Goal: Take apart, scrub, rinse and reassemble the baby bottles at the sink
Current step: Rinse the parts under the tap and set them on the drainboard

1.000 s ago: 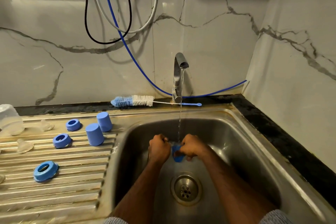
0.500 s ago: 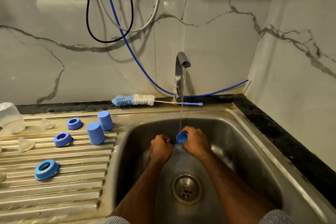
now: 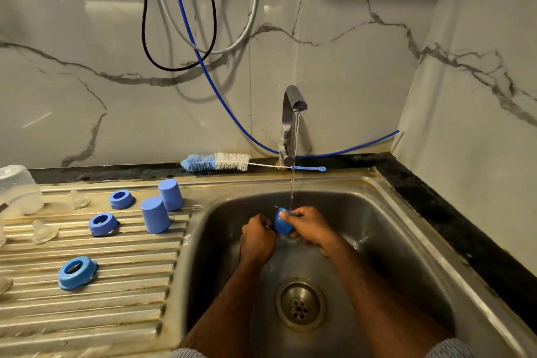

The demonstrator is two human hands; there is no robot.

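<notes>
A home kitchen: steel sink (image 3: 406, 212) with ribbed drainboard (image 3: 87, 314), running tap (image 3: 290, 113), marble-look wall tiles (image 3: 334, 52).

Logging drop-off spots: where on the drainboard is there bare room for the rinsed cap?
Free: the ribbed drainboard between the nearest blue ring and the sink basin, and the whole front strip. Crowded: the back, where two upside-down caps, two rings and clear teats cluster.

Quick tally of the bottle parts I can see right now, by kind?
Blue caps: 3, two on the drainboard, one in the right hand under the tap
Blue collar rings: 3
Clear teats: 2 fully visible
Clear bottles: 1
Brushes: 1
Total: 10
</notes>
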